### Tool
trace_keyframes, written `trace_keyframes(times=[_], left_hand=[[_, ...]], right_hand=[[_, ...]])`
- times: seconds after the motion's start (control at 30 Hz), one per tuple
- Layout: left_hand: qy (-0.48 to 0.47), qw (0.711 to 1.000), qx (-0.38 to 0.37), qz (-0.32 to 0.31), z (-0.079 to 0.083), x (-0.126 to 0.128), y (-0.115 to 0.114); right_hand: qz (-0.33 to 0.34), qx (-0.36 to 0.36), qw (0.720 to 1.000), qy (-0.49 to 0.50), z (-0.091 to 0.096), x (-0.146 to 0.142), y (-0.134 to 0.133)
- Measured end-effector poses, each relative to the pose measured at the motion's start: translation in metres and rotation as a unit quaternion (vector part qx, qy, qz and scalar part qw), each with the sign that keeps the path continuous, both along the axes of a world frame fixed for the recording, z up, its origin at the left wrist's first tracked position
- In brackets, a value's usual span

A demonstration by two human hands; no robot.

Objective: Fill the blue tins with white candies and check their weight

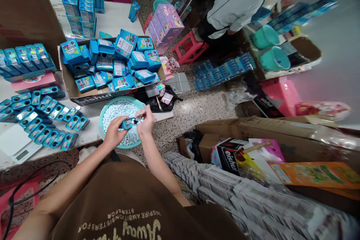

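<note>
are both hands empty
No, the left hand and right hand both hold a small blue box over a teal basin of white candies.

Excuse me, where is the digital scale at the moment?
In the head view, the scale sits at the lower left corner of the white table, just below the rows of open blue tins and left of the left hand.

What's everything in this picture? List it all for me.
cardboard box: one, brown, full of blue packets
teal basin: one, teal, in front of the box
white candies: hundreds, white, in the basin
open blue cases: dozens, blue, left of the basin
digital scale: one, white, far left
teal buckets: two, teal, upper right
co-worker: one, pale shirt, upper right
left hand: one, holding a blue packet
right hand: one, pinching that packet's end
</note>
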State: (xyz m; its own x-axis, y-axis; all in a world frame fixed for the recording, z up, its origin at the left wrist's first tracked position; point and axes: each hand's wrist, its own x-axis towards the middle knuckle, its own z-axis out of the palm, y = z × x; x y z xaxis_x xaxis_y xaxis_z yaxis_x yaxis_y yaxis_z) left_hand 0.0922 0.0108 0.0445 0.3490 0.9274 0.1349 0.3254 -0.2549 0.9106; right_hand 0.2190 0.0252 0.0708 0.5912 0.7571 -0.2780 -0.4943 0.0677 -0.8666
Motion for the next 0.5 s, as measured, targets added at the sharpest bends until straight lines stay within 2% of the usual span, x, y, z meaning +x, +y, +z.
trace_keyframes(times=[0.23,0.33,0.5], left_hand=[[0.016,1.000,-0.005,0.005,0.0012,-0.0002,0.0005],[0.020,1.000,-0.010,0.007,0.0031,0.0001,0.0005],[0.028,1.000,0.003,-0.012,0.0067,0.0009,0.0031]], right_hand=[[0.006,-0.003,1.000,-0.011,-0.0052,-0.0031,-0.0014],[0.022,0.006,0.999,-0.024,-0.0050,-0.0041,-0.0015],[0.049,-0.019,0.997,-0.051,-0.0045,-0.0017,0.0005]])
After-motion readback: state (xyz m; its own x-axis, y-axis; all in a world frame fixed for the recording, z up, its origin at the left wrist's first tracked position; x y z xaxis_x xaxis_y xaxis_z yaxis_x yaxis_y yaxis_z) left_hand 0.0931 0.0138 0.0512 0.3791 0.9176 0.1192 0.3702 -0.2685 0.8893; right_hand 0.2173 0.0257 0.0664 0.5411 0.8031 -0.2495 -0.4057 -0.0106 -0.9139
